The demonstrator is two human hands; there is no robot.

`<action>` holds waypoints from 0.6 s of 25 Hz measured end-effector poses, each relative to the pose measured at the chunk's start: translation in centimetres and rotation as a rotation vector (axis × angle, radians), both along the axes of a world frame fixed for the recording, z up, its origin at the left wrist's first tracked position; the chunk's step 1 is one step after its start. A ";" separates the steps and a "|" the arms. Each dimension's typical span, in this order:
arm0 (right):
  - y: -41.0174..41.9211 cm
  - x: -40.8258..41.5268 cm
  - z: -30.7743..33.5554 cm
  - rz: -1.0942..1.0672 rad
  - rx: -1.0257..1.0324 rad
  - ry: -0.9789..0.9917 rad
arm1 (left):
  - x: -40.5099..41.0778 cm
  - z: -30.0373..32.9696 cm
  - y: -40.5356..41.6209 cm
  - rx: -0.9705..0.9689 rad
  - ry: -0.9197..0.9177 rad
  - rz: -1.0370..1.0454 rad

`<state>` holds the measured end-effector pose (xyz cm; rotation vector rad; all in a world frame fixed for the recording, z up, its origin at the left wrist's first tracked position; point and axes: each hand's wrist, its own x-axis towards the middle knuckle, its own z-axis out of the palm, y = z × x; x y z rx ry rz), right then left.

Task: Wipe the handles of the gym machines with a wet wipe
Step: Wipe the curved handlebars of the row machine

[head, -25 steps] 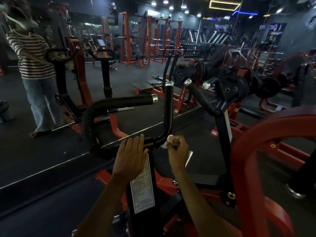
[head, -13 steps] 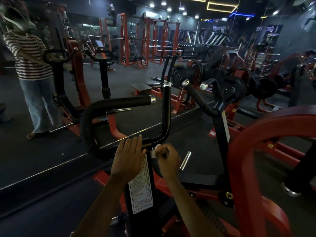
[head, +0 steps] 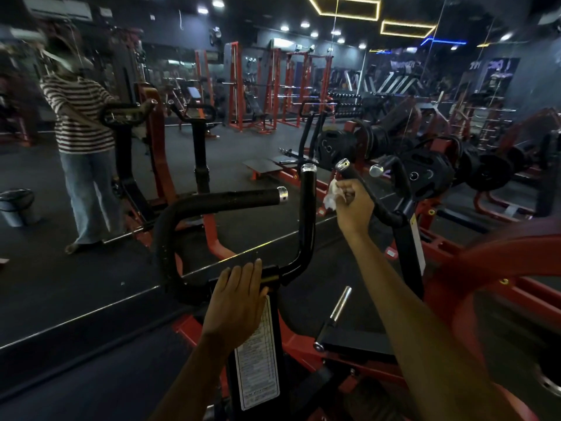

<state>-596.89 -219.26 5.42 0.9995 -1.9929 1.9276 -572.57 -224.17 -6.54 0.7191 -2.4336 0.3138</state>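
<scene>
Closest in, the left hand (head: 235,302) lies flat on top of the black upright post (head: 258,360) with the white label (head: 258,354), fingers straight and together, gripping nothing. Further out, the right hand (head: 353,205) has its fingers curled round a crumpled white wet wipe (head: 331,197), pressed against the slanted black handle (head: 359,185) just below its chrome end cap. Left of that, two more black handles (head: 230,200). Behind it all, a mirror (head: 91,268) shows a person in a striped top (head: 80,117).

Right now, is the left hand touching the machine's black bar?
Touching. The head view shows the left hand lying flat with straight fingers on the black bar, just above the label.
</scene>
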 end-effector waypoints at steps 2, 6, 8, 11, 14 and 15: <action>-1.9 -1.0 1.2 0.014 0.013 0.025 | -0.1 -0.2 -0.1 -0.001 -0.002 0.004; -4.8 -2.5 1.9 0.038 0.086 0.036 | -0.3 -0.3 -0.3 -0.027 0.018 -0.003; -5.5 -2.9 1.5 0.062 0.089 0.001 | -0.5 -0.3 -0.4 -0.037 0.021 0.005; -5.4 -3.0 0.9 0.106 0.097 -0.053 | -0.5 -0.3 -0.3 -0.063 0.031 0.011; -4.4 -2.9 0.3 0.181 0.124 -0.072 | -0.4 -0.4 -0.5 -0.081 0.036 0.011; -4.2 -2.8 -0.1 0.198 0.126 -0.076 | -0.4 -0.5 -0.5 -0.079 0.034 0.011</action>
